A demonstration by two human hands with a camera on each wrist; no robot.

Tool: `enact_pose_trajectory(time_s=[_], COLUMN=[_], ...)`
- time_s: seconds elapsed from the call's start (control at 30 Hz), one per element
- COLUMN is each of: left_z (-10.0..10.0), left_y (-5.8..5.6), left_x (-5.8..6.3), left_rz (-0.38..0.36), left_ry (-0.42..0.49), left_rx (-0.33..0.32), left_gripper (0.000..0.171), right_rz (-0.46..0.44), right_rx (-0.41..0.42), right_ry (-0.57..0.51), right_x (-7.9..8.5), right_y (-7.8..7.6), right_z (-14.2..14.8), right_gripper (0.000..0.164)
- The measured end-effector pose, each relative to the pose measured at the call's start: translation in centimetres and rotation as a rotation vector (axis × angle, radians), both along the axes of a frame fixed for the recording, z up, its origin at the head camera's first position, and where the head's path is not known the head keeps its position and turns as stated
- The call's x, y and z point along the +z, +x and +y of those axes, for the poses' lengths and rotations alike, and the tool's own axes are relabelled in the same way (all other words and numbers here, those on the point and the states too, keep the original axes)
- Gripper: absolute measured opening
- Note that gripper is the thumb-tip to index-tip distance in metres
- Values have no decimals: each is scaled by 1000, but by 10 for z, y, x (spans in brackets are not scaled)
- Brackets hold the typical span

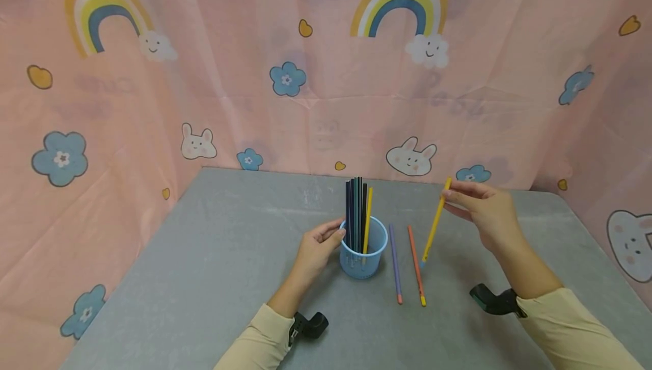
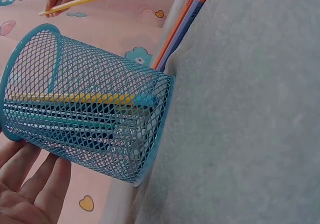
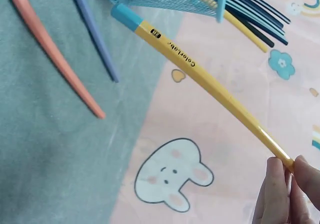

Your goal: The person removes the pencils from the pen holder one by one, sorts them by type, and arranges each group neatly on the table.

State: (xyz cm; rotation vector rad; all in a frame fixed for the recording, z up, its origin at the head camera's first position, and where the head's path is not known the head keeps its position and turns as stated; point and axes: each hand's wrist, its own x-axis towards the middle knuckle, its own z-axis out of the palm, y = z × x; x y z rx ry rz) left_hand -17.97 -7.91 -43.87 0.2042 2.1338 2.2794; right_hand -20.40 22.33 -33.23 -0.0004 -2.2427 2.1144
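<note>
A light blue mesh pencil cup (image 1: 360, 268) stands upright on the table. It holds several dark pencils (image 1: 355, 206) and one yellow pencil (image 1: 368, 217) with a blue end at the bottom. My left hand (image 1: 313, 251) holds the cup at its left side, thumb and fingertips at the rim; in the left wrist view its fingers (image 2: 50, 179) lie along the mesh wall. To the right, my right hand (image 1: 484, 214) pinches another yellow pencil (image 3: 215, 88) near its upper end. That pencil hangs tilted, its blue end down, above the table.
A purple pencil (image 1: 395, 265) and an orange pencil (image 1: 416, 268) lie side by side on the grey table (image 1: 229, 279), between the cup and my right hand. Behind the table hangs a pink curtain (image 1: 229, 104) printed with rainbows, rabbits and flowers.
</note>
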Motion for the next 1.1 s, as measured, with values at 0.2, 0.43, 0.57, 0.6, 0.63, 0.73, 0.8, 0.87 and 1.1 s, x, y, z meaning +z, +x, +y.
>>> enact_pose_trajectory(time_s=[0.2,0.43,0.57,0.6,0.63,0.73,0.8,0.87,1.1], left_z=[-1,-1,-1,-1,-1,0,0,0,0], left_y=[-1,0,0,0,0,-1,-1,-1,0], left_x=[-2,-2,-1,-1,-1,0,0,0,0], left_rz=[-7,-4,0,0,-1,0,1,0,-7], left_ry=[4,10,14,16,17,19,20,24,15], left_rx=[3,4,2,3,3,7,8,8,5], left_gripper=[36,35,35,35,35,35,35,35,35], right_rz=[-66,-124,-157,-169,-181,-214,-242,-270,-319], right_rx=[11,18,33,38,44,52,51,49,55], right_ry=[17,181,244,248,253,287,304,307,335], right_x=[-9,-20,-25,-26,-27,-30,-33,-37,-56], right_y=[-6,-9,-11,-11,-12,-14,-16,-19,-27], right_z=[4,4,4,4,5,5,6,8,12], right_gripper=[17,28,54,55,55,57,59,59,55])
